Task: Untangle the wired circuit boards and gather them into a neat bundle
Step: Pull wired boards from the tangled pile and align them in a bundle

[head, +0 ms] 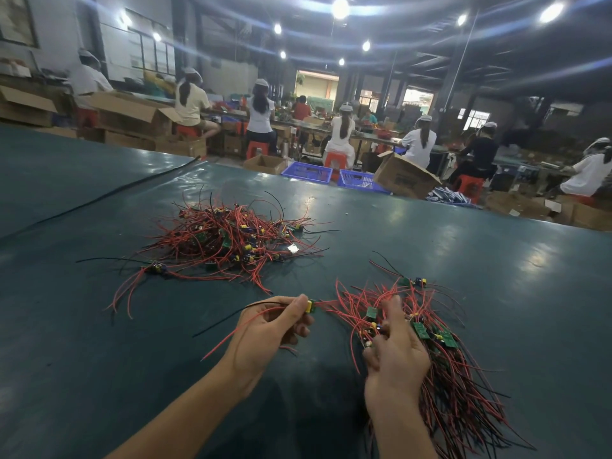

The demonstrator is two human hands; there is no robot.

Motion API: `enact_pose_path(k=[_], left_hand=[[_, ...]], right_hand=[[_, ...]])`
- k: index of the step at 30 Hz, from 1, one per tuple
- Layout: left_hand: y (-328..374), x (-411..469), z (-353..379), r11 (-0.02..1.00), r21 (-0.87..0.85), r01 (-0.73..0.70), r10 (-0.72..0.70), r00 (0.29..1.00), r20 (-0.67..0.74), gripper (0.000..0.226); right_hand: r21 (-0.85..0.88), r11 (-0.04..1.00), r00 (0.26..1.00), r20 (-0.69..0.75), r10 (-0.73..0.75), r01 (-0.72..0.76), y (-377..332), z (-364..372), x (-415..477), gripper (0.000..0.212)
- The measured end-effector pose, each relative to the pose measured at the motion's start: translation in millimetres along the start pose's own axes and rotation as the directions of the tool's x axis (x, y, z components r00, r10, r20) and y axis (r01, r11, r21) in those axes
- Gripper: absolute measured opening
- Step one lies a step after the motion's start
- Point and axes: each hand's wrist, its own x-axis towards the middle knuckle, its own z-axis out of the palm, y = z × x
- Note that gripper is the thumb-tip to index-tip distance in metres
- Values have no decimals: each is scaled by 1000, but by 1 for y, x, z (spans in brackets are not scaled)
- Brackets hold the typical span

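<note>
So the wired circuit boards are split into two lots on the table [463,253]. Further back and a bit left there's the messy pile [228,233], small green boards with yellow and blue parts buried in a knot of red and black wires that stick out every which way. One stray board [155,268] lies at its near left edge with its red wires trailing toward the person. Closer in on the right is the bundle [440,359], much tidier, boards bunched at the top and the wires all running the same way down to the lower right. The right hand [394,349] sits on top of it with the thumb tucked in at the side, and it looks like it's gripping the bundle near the board end. The left hand [271,329] is just beside it but not touching, pinching a single board [310,306] with a yellow part between thumb and forefinger; its red and black wires hang off to the left. The table has a dark green, slightly shiny cover that reflects the lights, and a long black cable [109,193] runs across its far left. Behind it is a big workshop with a row of workers [419,144] in white caps sitting on red stools, blue crates [306,172] and open cardboard boxes [405,175] on the floor, and bright round lamps [340,8] overhead.
</note>
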Motion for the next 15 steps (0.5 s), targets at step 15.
enact_pose_path(k=[15], left_hand=[[-4, -2, 2, 985, 146, -91, 69, 987, 148, 21]], right_hand=[[-116, 992, 998, 30, 55, -51, 8, 7, -7, 19]])
